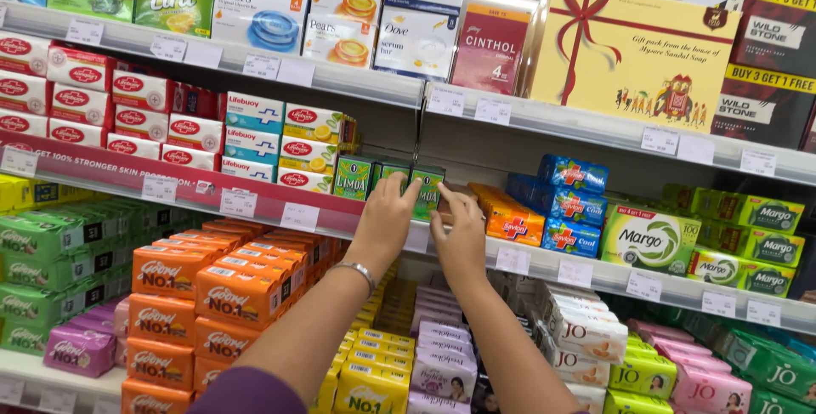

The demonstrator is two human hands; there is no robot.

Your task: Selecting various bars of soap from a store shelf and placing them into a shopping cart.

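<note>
Both hands, the left hand (384,210) and right hand (460,231), are pinching the small green soap box (427,191) from either side, squaring it against the shelf edge (280,203).

head view, facing shop shelves (408,95), close

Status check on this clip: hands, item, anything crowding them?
Left hand and right hand both gripping the small green soap box on the middle shelf. Matching green boxes tight on its left, orange soap boxes close on the right.
</note>
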